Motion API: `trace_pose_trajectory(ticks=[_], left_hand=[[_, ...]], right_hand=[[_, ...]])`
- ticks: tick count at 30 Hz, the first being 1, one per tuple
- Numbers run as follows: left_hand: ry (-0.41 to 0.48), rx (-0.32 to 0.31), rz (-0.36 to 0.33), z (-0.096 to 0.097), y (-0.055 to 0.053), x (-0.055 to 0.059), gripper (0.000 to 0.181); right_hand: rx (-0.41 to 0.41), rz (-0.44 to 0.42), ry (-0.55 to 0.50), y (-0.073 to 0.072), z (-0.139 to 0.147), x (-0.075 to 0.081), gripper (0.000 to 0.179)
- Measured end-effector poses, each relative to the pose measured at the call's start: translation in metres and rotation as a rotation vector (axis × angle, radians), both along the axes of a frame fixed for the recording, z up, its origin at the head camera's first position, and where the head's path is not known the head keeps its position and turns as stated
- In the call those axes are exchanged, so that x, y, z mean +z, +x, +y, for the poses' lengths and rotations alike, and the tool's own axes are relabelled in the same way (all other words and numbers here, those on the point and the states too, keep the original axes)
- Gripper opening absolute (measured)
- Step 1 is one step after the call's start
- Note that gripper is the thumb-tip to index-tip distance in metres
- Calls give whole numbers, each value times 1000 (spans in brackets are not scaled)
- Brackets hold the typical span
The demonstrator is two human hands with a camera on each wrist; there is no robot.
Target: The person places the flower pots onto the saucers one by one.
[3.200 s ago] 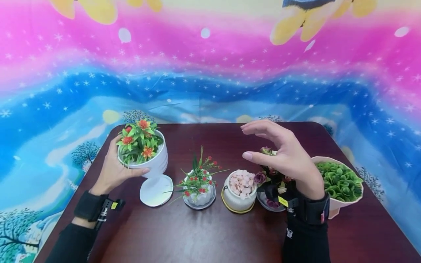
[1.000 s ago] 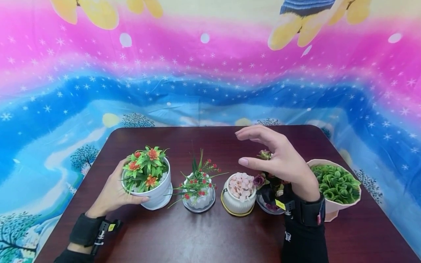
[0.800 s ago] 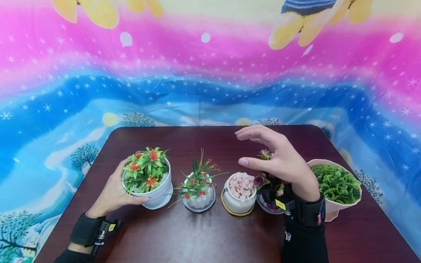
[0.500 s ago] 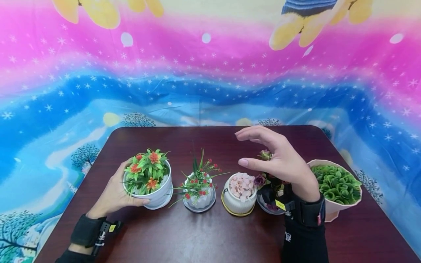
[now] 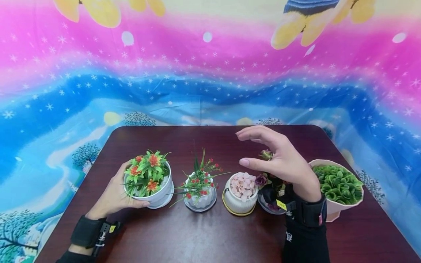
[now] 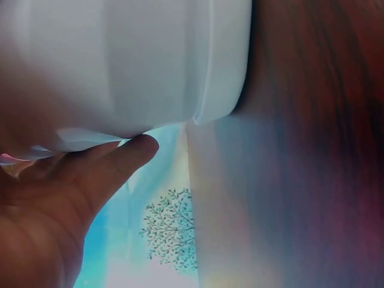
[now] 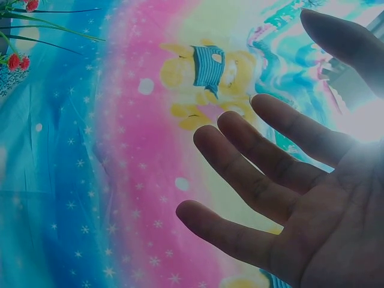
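My left hand (image 5: 113, 191) grips a white flowerpot (image 5: 161, 193) from the left, thumb across its front and fingers behind it. Orange flowers and green leaves fill the pot, which stands on its white saucer (image 5: 169, 199). In the left wrist view the pot's smooth wall (image 6: 144, 66) is close, with the saucer's edge against the brown table. My right hand (image 5: 286, 160) hangs in the air, thumb and fingers spread apart around nothing. It partly hides a pot of purple roses (image 5: 261, 179). The right wrist view shows the bare palm and fingers (image 7: 240, 174).
Along the dark red table (image 5: 197, 241) stand a grassy plant with red blossoms (image 5: 198, 186), a ribbed cream pot of pink petals (image 5: 241, 193) on a gold-rimmed saucer, and a faceted pot of green leaves (image 5: 338, 184). A colourful cloth (image 5: 197, 87) hangs behind.
About three seconds ago the left hand held the orange-flowered pot tilted above its saucer; the pot has come down onto the saucer since. The right hand has hardly moved.
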State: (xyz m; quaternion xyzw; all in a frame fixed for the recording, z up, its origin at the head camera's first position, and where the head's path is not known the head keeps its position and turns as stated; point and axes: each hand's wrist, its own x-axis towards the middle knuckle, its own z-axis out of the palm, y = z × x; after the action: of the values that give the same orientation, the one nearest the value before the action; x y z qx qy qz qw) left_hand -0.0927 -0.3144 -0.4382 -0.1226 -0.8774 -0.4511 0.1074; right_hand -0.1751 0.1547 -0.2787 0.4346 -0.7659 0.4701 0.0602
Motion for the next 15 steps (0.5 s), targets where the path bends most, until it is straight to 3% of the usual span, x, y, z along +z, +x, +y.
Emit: trace_pose_trajectory(ticks=[7, 10, 12, 15], left_hand=[[18, -15, 2, 1, -2, -7, 138], [78, -59, -6, -2, -2, -8, 141], [125, -99, 25, -6, -2, -7, 136], [221, -169, 152, -16, -4, 0, 121]], right_hand=[[-40, 4, 2, 6, 7, 3, 56], [-49, 35, -33, 10, 13, 7, 58], [-34, 81, -82, 14, 20, 11, 54], [-9, 172, -197, 22, 35, 18, 56]])
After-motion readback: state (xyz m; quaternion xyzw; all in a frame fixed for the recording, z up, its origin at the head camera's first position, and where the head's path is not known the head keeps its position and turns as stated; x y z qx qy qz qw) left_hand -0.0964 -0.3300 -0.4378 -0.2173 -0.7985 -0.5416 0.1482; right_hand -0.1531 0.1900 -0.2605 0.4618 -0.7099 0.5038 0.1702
